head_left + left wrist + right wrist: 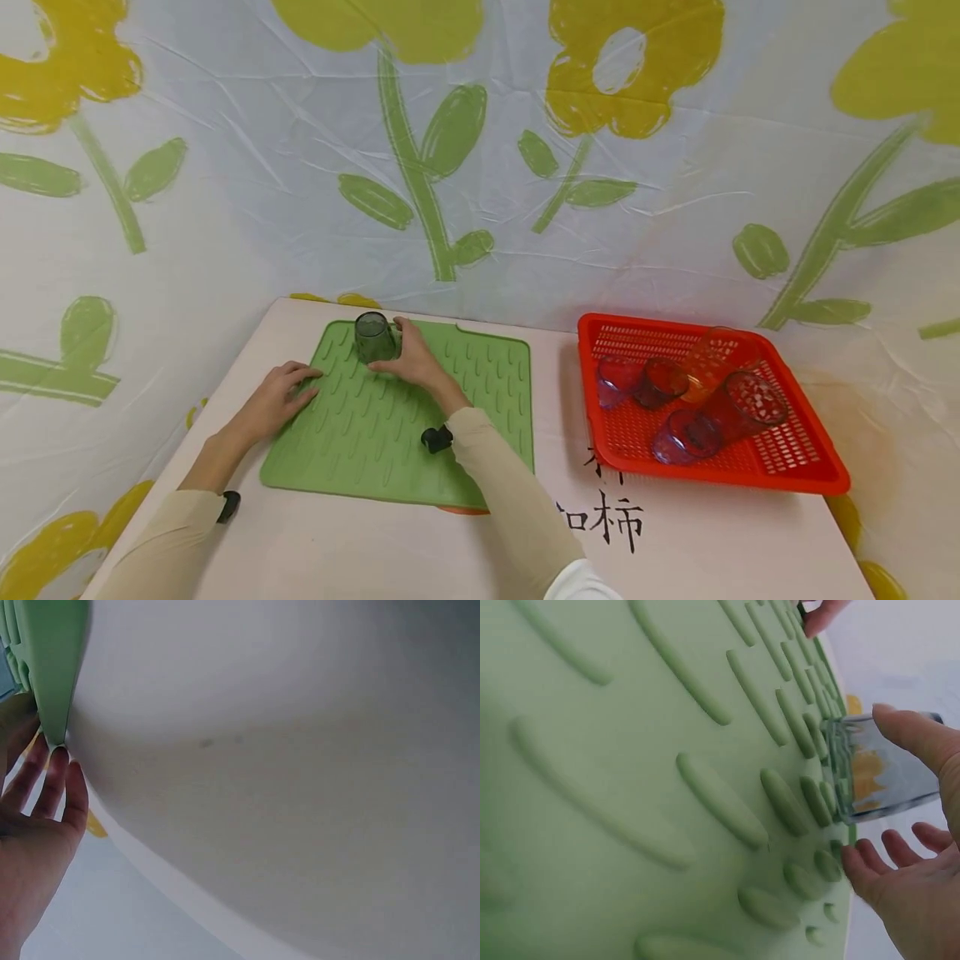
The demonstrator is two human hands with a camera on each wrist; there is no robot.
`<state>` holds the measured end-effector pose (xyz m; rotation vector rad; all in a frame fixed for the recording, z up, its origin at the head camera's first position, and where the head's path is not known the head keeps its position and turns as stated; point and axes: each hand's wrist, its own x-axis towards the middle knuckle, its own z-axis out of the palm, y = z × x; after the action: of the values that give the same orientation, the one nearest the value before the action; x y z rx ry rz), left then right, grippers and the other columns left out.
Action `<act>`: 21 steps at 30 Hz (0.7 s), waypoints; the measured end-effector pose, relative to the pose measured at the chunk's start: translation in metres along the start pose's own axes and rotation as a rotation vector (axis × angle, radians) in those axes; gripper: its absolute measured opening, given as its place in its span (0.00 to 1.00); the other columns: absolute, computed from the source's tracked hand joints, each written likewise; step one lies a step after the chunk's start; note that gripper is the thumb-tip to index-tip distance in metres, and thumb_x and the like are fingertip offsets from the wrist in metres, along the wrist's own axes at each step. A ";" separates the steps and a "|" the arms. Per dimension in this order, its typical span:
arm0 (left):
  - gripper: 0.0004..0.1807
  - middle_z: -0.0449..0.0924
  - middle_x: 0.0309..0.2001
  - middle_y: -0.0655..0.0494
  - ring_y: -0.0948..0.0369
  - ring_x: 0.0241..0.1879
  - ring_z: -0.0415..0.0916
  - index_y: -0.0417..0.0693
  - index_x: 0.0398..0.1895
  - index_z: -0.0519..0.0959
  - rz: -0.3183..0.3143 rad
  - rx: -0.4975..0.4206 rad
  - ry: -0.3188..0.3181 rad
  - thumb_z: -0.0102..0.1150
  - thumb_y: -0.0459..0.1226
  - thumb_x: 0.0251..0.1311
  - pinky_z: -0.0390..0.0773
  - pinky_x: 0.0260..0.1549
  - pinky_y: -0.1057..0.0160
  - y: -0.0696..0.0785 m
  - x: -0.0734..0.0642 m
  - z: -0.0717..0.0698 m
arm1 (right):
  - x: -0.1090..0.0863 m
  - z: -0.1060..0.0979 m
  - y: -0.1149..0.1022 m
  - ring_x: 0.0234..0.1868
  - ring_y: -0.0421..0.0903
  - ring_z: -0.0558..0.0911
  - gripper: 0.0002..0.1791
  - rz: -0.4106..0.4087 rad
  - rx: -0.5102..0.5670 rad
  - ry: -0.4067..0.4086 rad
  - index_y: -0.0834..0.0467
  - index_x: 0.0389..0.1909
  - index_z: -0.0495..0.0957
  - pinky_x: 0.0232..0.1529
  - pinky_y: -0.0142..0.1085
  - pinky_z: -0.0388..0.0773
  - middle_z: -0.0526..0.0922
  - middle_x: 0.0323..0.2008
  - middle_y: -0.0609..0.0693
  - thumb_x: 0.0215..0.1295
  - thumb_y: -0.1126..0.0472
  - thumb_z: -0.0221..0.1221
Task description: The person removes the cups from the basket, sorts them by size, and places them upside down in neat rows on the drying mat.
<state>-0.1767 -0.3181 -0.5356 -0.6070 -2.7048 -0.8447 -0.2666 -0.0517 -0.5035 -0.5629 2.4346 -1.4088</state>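
A dark grey-green glass (pixel 372 340) stands near the far left of a green ridged drying mat (pixel 390 408). My right hand (pixel 414 354) is around its right side, thumb and fingers spread apart. The right wrist view shows the thumb over the glass (pixel 889 769), while the other fingers lie apart from it, with a gap between. My left hand (pixel 276 402) rests at the mat's left edge with relaxed fingers. In the left wrist view its fingertips touch the edge of the mat (pixel 56 667).
To the right sits a red plastic basket (pixel 720 475) holding several clear and tinted glasses (pixel 686 437). The pale table (pixel 360 550) bears dark printed characters (pixel 618 517). A flower-patterned cloth (pixel 495 250) hangs close behind and around the table.
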 end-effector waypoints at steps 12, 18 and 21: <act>0.16 0.78 0.49 0.35 0.40 0.47 0.74 0.29 0.52 0.81 0.016 0.011 0.000 0.67 0.24 0.62 0.74 0.44 0.41 -0.003 0.001 0.001 | -0.028 -0.024 0.000 0.72 0.59 0.67 0.37 -0.124 0.056 0.028 0.62 0.76 0.61 0.70 0.49 0.67 0.67 0.72 0.61 0.72 0.58 0.65; 0.16 0.78 0.49 0.36 0.40 0.47 0.75 0.30 0.53 0.81 0.040 0.051 0.004 0.69 0.25 0.61 0.74 0.45 0.41 -0.008 0.002 0.003 | -0.046 -0.034 -0.004 0.70 0.62 0.69 0.33 -0.179 0.104 0.042 0.63 0.74 0.64 0.69 0.53 0.68 0.69 0.70 0.62 0.73 0.60 0.64; 0.17 0.78 0.49 0.36 0.39 0.48 0.75 0.31 0.53 0.81 0.039 0.035 0.009 0.69 0.25 0.61 0.73 0.46 0.39 -0.010 0.000 0.003 | -0.056 -0.039 -0.008 0.69 0.62 0.71 0.31 -0.213 0.104 0.037 0.63 0.73 0.65 0.68 0.51 0.70 0.71 0.69 0.60 0.73 0.61 0.63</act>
<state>-0.1815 -0.3237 -0.5423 -0.6451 -2.6846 -0.7864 -0.2312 0.0002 -0.4748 -0.7970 2.3700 -1.6313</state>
